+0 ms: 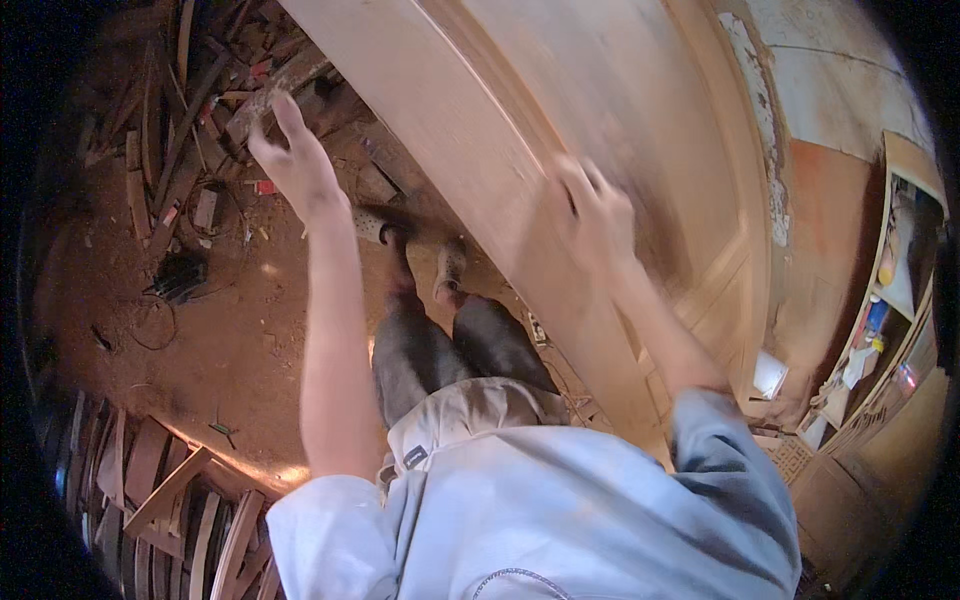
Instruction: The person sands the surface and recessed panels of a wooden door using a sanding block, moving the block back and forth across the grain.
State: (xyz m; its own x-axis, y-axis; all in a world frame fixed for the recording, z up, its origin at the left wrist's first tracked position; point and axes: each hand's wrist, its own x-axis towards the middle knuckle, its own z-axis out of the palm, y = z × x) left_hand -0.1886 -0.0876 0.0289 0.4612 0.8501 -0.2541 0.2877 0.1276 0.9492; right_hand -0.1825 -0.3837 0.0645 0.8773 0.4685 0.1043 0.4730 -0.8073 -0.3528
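A large pale wooden door panel [470, 130] with raised moulding slants across the view in front of me and to my right. My right hand [597, 215] rests on its moulding, slightly blurred, with the fingers bent and pressed together; whatever may lie under them is hidden. Off the panel's left side, my left hand [298, 175] is held out in the air with thumb and fingers apart. Beyond its fingertips shows a rough brown wood piece [300, 75], and I see no grip on it.
Scrap wood [140, 160] is heaped at the far left. Stacked wooden strips [200, 520] stand at the near left. On the dusty floor [250, 330] lies a dark tangled bundle [180, 275]. An open shelf [880, 310] with assorted items stands at the right.
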